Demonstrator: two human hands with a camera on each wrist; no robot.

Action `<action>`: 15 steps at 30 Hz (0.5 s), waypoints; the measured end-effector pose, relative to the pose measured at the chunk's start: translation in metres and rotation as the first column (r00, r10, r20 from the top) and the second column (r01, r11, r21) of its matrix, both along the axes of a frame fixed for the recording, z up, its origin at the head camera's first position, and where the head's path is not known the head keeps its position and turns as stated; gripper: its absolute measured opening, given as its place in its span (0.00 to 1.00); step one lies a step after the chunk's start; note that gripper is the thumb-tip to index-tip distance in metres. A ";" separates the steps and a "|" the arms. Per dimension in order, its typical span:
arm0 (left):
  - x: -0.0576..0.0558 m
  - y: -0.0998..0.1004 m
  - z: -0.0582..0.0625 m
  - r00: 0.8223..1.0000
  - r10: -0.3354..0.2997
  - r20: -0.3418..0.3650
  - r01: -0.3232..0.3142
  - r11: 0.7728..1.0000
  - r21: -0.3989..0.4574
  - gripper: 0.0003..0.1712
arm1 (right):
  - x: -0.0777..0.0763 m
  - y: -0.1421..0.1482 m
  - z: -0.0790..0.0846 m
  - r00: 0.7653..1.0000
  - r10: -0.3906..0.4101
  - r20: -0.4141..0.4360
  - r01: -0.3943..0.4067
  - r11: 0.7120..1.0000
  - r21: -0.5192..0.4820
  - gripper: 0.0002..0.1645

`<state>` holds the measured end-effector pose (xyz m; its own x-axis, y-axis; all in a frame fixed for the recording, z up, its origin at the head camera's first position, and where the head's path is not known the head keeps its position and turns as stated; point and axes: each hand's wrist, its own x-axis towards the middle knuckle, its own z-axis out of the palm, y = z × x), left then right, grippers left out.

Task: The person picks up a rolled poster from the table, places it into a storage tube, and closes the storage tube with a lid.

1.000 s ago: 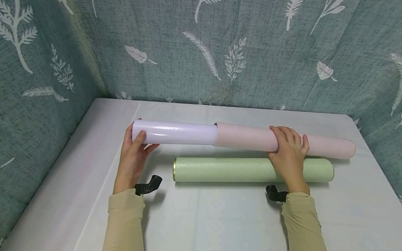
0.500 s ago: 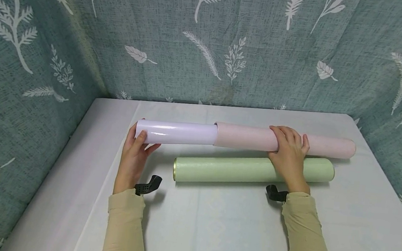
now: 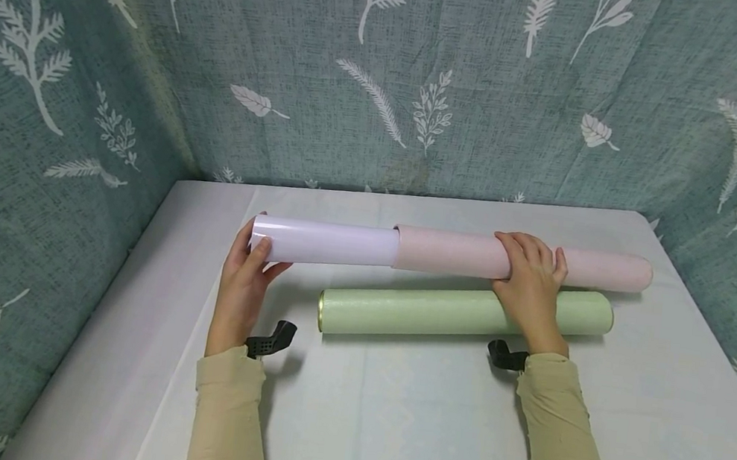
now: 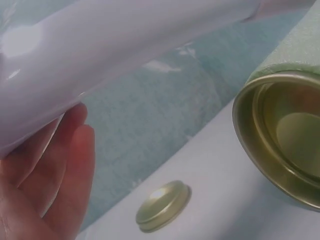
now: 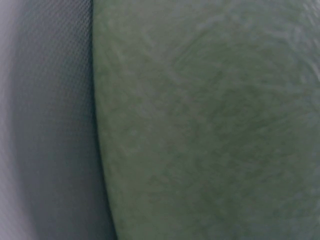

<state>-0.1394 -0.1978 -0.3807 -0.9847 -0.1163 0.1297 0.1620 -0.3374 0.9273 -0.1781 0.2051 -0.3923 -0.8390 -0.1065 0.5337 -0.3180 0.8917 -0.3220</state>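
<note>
A glossy pale-lilac roll, which looks like a rolled sheet, lies partly inside the open left end of a pink tube. My left hand holds the roll's left end, thumb in front and some fingers hidden behind it. In the left wrist view, fingers show below the roll's shiny surface. My right hand grips the pink tube from above around its middle. Nearer to me lies a green tube, partly covered by that hand. Its gold-rimmed end shows in the left wrist view.
A small gold lid sits on the white tabletop, seen only in the left wrist view. Teal leaf-patterned curtain stands behind the table and along both sides. The green tube fills most of the right wrist view.
My left hand has shifted slightly right with the roll, so less of it shows outside the pink tube. The right hand, pink tube and green tube have stayed in place.
</note>
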 end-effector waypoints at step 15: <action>-0.002 0.007 0.005 0.998 -0.026 -0.050 0.026 1.000 -0.006 0.30 | 0.001 0.000 0.001 1.000 -0.001 0.014 0.001 1.000 -0.007 0.44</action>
